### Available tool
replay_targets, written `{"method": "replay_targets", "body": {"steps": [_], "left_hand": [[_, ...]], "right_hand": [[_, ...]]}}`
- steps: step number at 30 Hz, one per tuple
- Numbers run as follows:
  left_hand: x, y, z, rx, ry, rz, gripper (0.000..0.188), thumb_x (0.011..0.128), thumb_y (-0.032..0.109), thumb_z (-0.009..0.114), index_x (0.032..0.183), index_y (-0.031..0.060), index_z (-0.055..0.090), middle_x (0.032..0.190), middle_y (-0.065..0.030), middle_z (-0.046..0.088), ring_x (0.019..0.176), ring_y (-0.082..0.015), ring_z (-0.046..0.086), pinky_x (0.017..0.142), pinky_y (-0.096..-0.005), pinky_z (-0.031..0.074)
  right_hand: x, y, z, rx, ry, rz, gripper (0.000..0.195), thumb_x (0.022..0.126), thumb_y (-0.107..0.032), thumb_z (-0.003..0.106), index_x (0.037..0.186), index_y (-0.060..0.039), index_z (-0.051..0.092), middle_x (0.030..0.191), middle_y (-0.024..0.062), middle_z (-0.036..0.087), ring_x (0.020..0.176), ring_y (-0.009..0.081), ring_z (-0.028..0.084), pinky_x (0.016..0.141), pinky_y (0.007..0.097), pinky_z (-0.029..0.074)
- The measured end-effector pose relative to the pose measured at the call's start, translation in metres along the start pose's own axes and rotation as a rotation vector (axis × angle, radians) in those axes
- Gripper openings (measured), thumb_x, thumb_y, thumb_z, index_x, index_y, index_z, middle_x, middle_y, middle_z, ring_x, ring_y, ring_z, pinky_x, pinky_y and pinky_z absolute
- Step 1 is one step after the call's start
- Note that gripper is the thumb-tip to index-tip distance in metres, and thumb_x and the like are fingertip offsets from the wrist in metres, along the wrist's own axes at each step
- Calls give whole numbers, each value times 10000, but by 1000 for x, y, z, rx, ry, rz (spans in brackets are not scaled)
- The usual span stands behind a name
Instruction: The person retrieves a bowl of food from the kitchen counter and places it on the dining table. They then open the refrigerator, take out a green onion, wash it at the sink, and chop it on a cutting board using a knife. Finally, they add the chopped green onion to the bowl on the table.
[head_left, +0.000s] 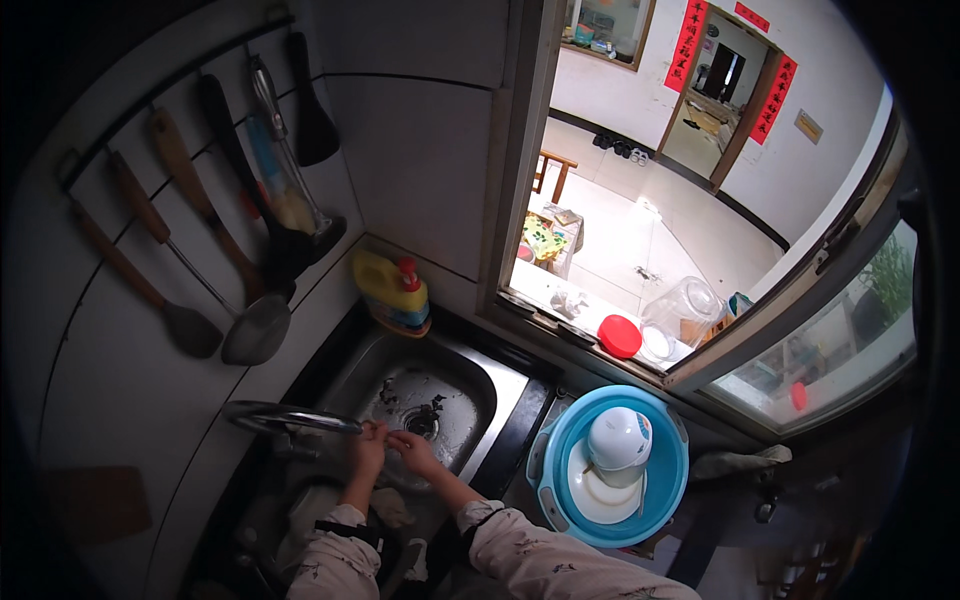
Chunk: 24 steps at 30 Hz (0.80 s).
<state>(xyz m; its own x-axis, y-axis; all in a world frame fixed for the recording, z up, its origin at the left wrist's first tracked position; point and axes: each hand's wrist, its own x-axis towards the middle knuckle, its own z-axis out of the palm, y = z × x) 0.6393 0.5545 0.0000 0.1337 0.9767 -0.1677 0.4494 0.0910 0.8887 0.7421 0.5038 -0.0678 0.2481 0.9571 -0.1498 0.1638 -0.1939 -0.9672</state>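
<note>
My left hand (367, 448) is beside the tip of the curved chrome faucet (296, 415), over the near side of the stainless steel sink basin (469, 390). Close by on the right, the fingers of my right hand (414, 453) are bent and almost meet the left ones. Whether something small lies between the fingertips is too blurred to tell. Dark wet scraps (435, 405) lie around the drain (420, 424) just beyond my hands. Below my wrists, a pale cloth-like item (392, 508) sits by a second, shadowed basin whose contents are partly hidden by my sleeves.
A blue plastic basin (667, 480) on the right holds a white bowl (619, 435) and a plate (600, 502). A yellow jug-shaped bottle (386, 289) stands behind the sink. Ladles and spatulas (255, 330) hang left. The open window's sill holds a red lid (619, 336) and a clear jar (682, 307).
</note>
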Motion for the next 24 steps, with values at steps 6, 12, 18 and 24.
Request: {"method": "replay_targets", "body": {"steps": [6, 12, 18, 24], "left_hand": [[-4, 3, -4, 103, 116, 145, 262, 885, 285, 585, 900, 28, 630, 769, -164, 642, 723, -331, 624, 677, -388, 467], [12, -20, -24, 412, 226, 72, 360, 914, 353, 543, 904, 5, 636, 704, -115, 638, 599, -167, 573, 548, -339, 423], [-23, 45, -61, -194, 344, 0, 251, 954, 217, 502, 896, 6, 625, 718, -55, 642, 666, -140, 595, 626, -300, 459], [-45, 86, -106, -176, 507, 205, 290, 970, 288, 492, 923, 57, 662, 785, 37, 638, 709, -34, 544, 574, -197, 384]], "right_hand": [[0, 18, 1, -9, -68, 37, 290, 887, -262, 604, 1073, -42, 639, 920, 106, 685, 840, 179, 642, 776, 306, 487], [11, 22, 9, -38, -104, 65, 223, 870, -203, 633, 1025, -48, 673, 930, 72, 700, 896, 152, 639, 791, 295, 492], [6, -38, -6, -98, -166, 51, 279, 887, -289, 610, 1069, -85, 665, 991, 97, 678, 983, 224, 614, 998, 447, 321], [12, -42, 1, -213, -121, -97, 207, 872, -297, 616, 941, -122, 702, 961, 87, 657, 988, 297, 591, 1043, 624, 116]]}}
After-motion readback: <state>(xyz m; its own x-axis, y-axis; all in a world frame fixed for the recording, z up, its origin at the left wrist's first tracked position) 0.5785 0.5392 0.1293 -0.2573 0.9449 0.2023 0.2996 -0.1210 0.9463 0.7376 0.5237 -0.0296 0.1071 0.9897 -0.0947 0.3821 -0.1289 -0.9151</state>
